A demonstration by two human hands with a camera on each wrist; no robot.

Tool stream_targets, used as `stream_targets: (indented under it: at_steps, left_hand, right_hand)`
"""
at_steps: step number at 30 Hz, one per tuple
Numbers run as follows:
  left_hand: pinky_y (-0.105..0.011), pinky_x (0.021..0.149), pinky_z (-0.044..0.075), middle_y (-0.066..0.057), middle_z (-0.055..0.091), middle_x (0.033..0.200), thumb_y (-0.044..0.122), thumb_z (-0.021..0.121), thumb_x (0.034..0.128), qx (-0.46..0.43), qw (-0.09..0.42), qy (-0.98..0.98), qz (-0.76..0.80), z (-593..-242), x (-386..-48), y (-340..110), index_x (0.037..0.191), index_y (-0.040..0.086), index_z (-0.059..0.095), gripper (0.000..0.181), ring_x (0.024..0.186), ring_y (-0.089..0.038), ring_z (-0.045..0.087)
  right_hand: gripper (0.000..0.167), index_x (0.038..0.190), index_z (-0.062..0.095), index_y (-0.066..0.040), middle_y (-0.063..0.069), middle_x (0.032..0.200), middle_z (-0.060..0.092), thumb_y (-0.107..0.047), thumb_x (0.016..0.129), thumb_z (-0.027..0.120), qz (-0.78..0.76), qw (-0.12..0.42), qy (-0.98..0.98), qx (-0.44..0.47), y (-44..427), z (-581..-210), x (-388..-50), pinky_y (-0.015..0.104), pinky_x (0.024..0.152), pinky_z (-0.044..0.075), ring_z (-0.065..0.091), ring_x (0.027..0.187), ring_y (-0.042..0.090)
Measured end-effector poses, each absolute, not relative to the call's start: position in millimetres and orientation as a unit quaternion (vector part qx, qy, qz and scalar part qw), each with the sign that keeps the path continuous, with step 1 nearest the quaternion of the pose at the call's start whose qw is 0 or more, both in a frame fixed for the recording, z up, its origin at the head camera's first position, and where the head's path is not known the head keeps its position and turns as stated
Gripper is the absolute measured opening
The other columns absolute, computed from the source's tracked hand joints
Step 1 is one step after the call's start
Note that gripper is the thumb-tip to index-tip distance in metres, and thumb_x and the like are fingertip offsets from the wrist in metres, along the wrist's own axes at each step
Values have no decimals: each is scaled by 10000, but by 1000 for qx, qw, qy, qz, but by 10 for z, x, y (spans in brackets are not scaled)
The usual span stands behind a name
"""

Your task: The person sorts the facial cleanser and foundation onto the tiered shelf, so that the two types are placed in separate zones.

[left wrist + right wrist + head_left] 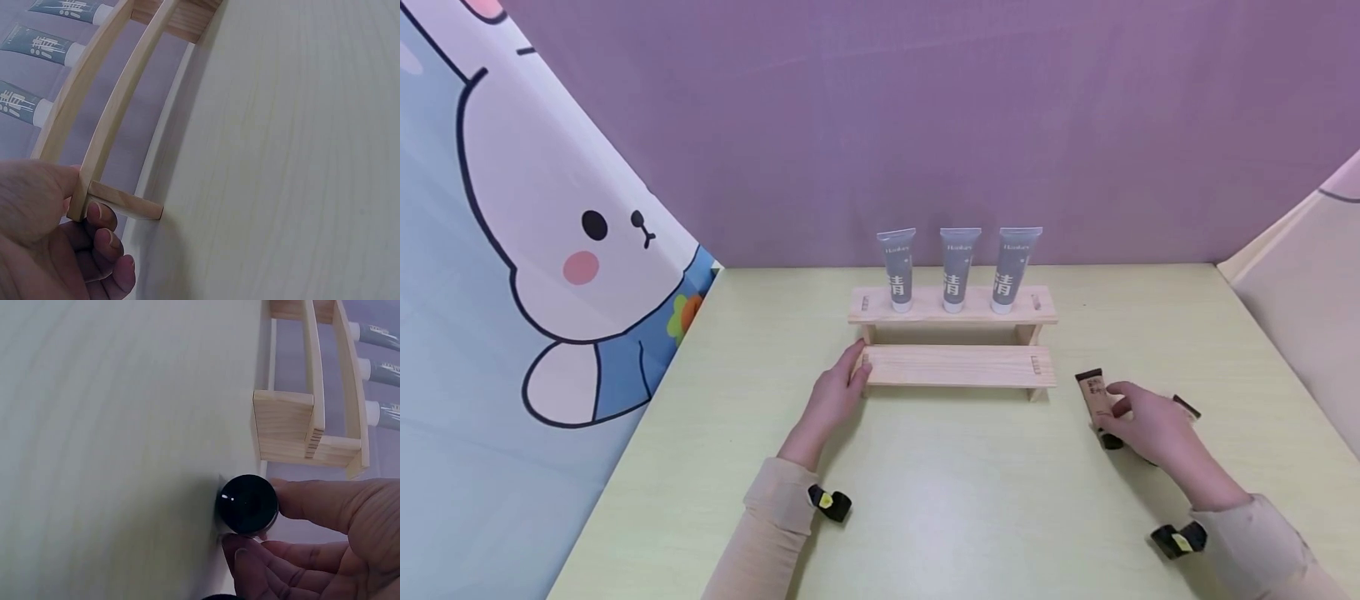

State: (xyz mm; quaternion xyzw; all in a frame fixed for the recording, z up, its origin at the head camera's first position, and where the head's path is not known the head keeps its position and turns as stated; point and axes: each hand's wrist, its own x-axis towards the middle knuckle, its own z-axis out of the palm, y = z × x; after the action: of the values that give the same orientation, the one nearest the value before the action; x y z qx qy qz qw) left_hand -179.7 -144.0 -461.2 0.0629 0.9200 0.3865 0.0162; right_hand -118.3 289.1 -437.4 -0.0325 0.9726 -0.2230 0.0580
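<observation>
A two-step wooden rack (951, 367) stands at the table's middle, its lower step bare. My left hand (835, 395) grips the left end of that lower step, thumb on top and fingers curled beneath in the left wrist view. Right of the rack, my right hand (1153, 423) pinches a brown squeeze tube (1096, 395) between thumb and fingers. Its black cap (248, 504) faces the right wrist camera, low by the table. A second dark-ended tube (1187, 407) lies mostly hidden behind the right hand.
On the upper step stand three grey squeeze tubes, caps down: a left one (898, 271), a middle one (958, 268) and a right one (1016, 268). Behind the pale table (970, 500) hangs a purple cloth (925, 125); a rabbit-print cloth (550, 233) hangs at left.
</observation>
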Motion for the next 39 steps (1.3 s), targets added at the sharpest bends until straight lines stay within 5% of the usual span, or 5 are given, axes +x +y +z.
stream_targets:
  at_steps: [9,24,32,39]
  left_hand:
    - [-529,1024,415,-213,586,1311,332,466,1041,65,15,919,388,-4605,-1795,-1439,1517,186,353,511,1210,-377,547]
    - [-529,1050,387,-192,511,1405,337,465,1040,58,21,919,390,-4615,-1801,-1434,1522,202,346,514,1284,-385,475]
    - [-532,1029,409,-221,607,1272,342,465,1040,58,21,918,391,-4614,-1790,-1436,1524,206,340,519,1195,-384,557]
    - [-531,1038,400,-213,546,1361,341,464,1040,62,18,918,391,-4620,-1799,-1440,1523,196,343,518,1246,-389,514]
  right_hand:
    - [457,1124,612,119,92,821,673,-259,878,690,-227,66,971,-40,2849,-4383,-1193,417,637,372,548,622,156]
    - [473,1241,544,95,190,975,671,-215,907,671,-290,19,956,-34,2827,-4305,-1183,346,563,505,675,833,359]
    - [482,1270,542,53,195,1008,678,-233,910,689,-315,-26,948,-45,2717,-4170,-1203,404,627,533,689,816,342]
    - [471,1280,542,33,202,1031,666,-211,910,702,-350,-44,934,-61,2571,-4089,-1238,340,631,545,688,832,333]
